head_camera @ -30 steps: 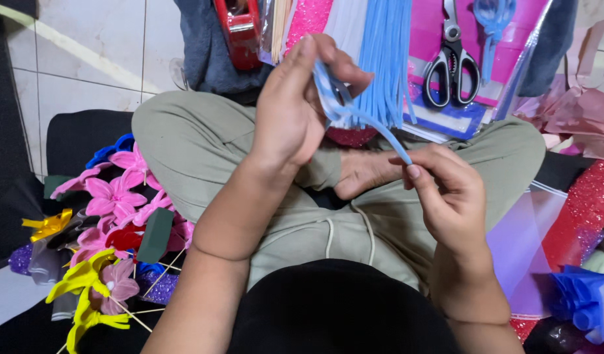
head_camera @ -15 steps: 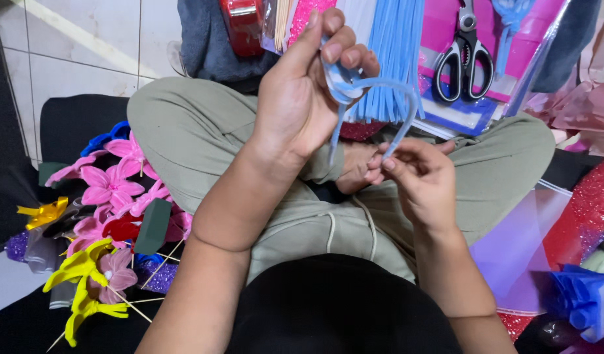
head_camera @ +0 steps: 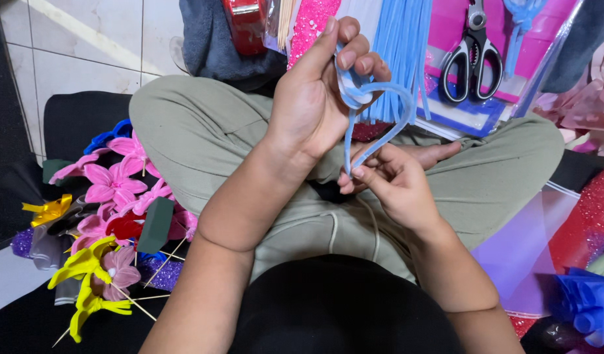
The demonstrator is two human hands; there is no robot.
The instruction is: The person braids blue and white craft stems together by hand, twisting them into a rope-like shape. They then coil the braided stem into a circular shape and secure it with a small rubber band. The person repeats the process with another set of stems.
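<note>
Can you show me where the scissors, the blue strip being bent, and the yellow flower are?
scissors (head_camera: 471, 60): head view, on the black handles.
blue strip (head_camera: 388, 134): head view, on its curved right side.
yellow flower (head_camera: 85, 262): head view, on a petal.

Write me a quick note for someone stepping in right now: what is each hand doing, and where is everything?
Left hand: raised, fingers pinching the top of a light blue pipe cleaner bent into a loop.
Right hand: lower, over the lap, pinching the loop's bottom ends together.
Done: loop shaped.
Left: the bottom ends look not yet twisted shut.
Nearby: more blue strips and scissors ahead; finished pink flowers and yellow flowers on sticks at the person's left.
</note>
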